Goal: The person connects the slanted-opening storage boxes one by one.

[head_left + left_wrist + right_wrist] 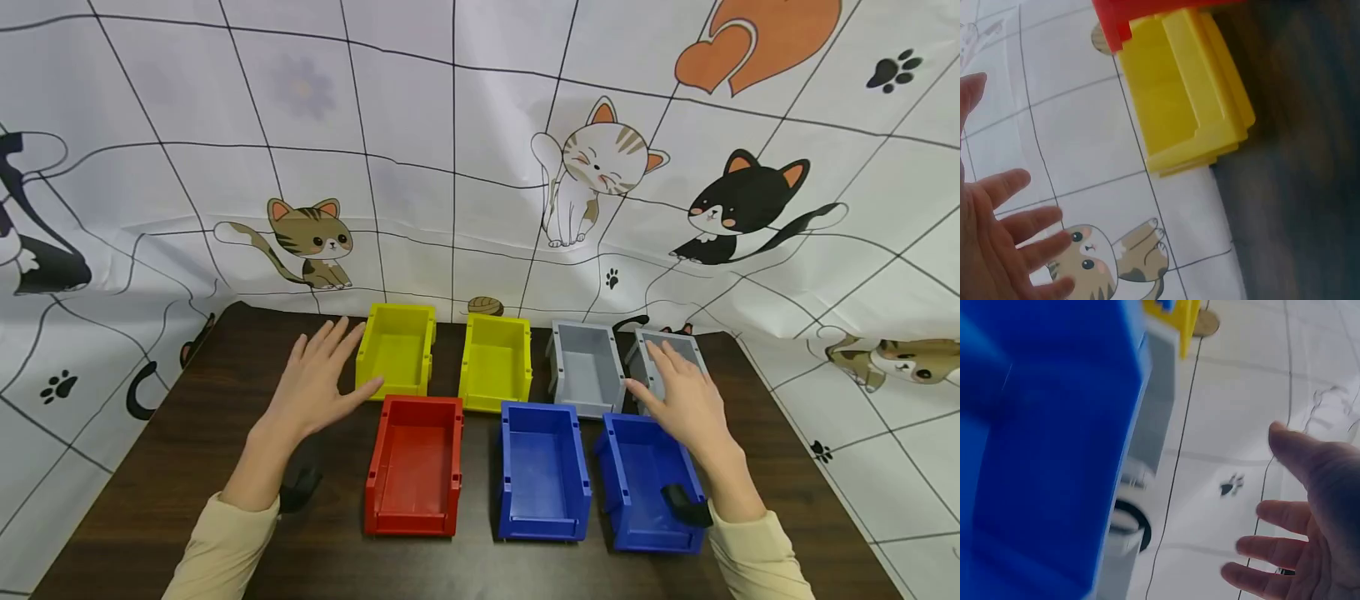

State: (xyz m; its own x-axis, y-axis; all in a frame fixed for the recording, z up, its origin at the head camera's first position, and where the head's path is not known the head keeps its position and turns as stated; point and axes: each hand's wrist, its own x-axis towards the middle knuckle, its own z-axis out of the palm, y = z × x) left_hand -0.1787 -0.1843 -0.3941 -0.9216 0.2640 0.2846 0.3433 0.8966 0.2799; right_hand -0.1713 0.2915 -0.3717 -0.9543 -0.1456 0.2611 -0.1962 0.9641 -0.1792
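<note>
In the head view the left hand (311,387) hovers beside the left yellow bin (397,350), its fingers spread and holding nothing. The right hand (686,404), also spread and holding nothing, is over the right grey bin (643,367) and the far end of the right blue bin (652,483), partly covering both. The left wrist view has the left hand (1010,244) apart from a yellow bin (1166,94). A blue bin (1054,450) fills the left of the right wrist view, with the right hand (1310,519) at the other side.
A red bin (415,467) and another blue bin (543,471) stand in the front row. Behind them are a second yellow bin (496,362) and another grey bin (588,367). A cat-patterned cloth (450,192) hangs behind the dark table (315,550).
</note>
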